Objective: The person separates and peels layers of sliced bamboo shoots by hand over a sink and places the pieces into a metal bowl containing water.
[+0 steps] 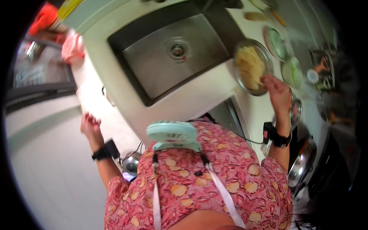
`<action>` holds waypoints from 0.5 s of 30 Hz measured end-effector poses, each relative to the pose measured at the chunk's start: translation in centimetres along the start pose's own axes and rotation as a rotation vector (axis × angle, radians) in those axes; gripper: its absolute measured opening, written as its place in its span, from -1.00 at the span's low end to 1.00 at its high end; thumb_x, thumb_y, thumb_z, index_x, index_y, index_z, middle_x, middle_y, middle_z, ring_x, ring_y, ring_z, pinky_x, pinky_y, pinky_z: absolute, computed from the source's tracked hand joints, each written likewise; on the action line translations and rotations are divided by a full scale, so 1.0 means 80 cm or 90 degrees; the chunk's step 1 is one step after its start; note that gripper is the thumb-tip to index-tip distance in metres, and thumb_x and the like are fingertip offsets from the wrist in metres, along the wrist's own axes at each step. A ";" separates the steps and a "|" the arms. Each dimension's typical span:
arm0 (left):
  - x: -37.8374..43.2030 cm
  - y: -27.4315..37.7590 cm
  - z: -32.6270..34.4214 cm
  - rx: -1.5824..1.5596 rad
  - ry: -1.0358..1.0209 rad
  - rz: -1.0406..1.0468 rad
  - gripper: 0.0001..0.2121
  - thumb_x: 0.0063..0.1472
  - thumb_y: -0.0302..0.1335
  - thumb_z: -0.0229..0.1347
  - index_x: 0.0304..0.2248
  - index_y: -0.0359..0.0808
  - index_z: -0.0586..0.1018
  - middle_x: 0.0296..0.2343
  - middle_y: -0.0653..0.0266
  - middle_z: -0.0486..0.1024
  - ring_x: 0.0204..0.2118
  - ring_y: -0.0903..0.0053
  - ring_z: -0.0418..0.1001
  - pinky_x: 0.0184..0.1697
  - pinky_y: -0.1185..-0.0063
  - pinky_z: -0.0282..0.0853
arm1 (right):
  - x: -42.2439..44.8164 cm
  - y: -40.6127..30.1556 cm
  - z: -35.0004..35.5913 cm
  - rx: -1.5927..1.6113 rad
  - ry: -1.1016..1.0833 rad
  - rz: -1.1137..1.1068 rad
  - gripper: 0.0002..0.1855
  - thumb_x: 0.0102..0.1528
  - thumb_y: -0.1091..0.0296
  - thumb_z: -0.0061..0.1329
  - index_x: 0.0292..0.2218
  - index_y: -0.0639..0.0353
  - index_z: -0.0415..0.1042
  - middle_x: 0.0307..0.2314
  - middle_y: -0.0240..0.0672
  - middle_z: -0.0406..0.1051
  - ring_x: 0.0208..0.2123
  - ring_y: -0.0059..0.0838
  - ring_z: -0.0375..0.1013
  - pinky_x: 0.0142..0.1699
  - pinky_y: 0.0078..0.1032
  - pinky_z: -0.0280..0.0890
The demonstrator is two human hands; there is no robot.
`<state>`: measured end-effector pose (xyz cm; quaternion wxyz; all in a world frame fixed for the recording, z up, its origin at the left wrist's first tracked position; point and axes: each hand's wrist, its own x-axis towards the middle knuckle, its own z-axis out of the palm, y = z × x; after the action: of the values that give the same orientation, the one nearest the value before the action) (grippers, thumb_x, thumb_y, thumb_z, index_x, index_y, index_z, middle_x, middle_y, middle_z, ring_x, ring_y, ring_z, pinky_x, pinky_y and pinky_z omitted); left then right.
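My right hand (277,90) is over the near right rim of a round metal bowl (269,57), its fingers bunched together. Inside lies a heap of pale yellow food (250,67), perhaps shredded or noodle-like. The fingertips reach the edge of the heap; blur hides whether they pinch any food or the rim. The bowl stands on the pale counter, at the right corner of a stainless steel sink (172,57). Away from the counter, at left, my left hand (91,126) hangs in the air with loosely curled fingers and nothing visible in them.
A green-tinted dish (276,43) and a bowl with green pieces (291,72) stand beyond the metal bowl. A shiny metal pan or lid (302,162) lies at right. A pink bag (73,47) sits at left. A mint portable fan (174,135) hangs at my chest.
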<state>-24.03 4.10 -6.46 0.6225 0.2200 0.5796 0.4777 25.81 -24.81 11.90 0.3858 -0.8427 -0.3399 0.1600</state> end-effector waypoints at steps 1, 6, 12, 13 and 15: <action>-0.012 -0.016 -0.009 0.051 0.018 0.012 -0.86 0.14 -0.42 -0.09 -0.56 -0.15 0.31 -0.70 0.50 0.22 -0.66 0.72 0.13 -0.59 0.64 0.09 | 0.004 0.021 -0.027 0.028 0.033 -0.012 -0.77 0.08 0.32 -0.12 -0.33 0.31 0.45 -0.49 -0.43 0.44 -0.45 -0.68 0.36 -0.34 -0.72 0.25; -0.085 -0.036 -0.049 0.086 0.143 -0.075 -0.91 0.10 -0.43 -0.06 -0.52 -0.21 0.33 -0.67 0.45 0.28 -0.66 0.68 0.18 -0.63 0.62 0.11 | 0.025 0.011 -0.087 0.137 0.181 0.063 -0.77 0.07 0.32 -0.11 -0.33 0.30 0.45 -0.46 -0.36 0.45 -0.38 -0.59 0.44 -0.38 -0.61 0.35; -0.203 0.044 0.059 -0.014 -0.014 -0.024 -0.89 0.16 -0.42 -0.08 -0.38 -0.27 0.40 -0.58 0.48 0.32 -0.60 0.76 0.20 -0.51 0.69 0.12 | 0.105 0.053 -0.025 -0.057 -0.064 0.053 -0.64 -0.05 0.36 -0.04 -0.18 0.27 0.39 -0.37 -0.28 0.43 -0.36 -0.50 0.44 -0.32 -0.61 0.34; -0.222 0.060 0.085 -0.006 -0.126 0.031 -0.85 0.16 -0.42 -0.09 -0.30 -0.29 0.40 -0.55 0.47 0.31 -0.57 0.77 0.19 -0.50 0.70 0.12 | 0.115 0.055 -0.005 -0.161 -0.093 -0.016 -0.58 -0.07 0.35 -0.04 -0.13 0.28 0.35 -0.37 -0.24 0.43 -0.36 -0.43 0.44 -0.29 -0.56 0.33; -0.257 0.076 0.147 0.204 -0.271 0.366 -0.79 0.18 -0.43 -0.12 -0.23 -0.36 0.37 -0.49 0.44 0.31 -0.54 0.78 0.16 -0.48 0.73 0.10 | 0.125 0.044 0.025 -0.287 -0.120 -0.128 -0.50 -0.09 0.34 -0.05 -0.08 0.31 0.28 -0.37 -0.15 0.42 -0.34 -0.31 0.43 -0.24 -0.48 0.31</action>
<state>-12.46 -7.36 11.77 0.5271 0.5621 0.4198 0.4796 33.51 -18.44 7.84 0.1691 -0.8506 -0.4835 0.1190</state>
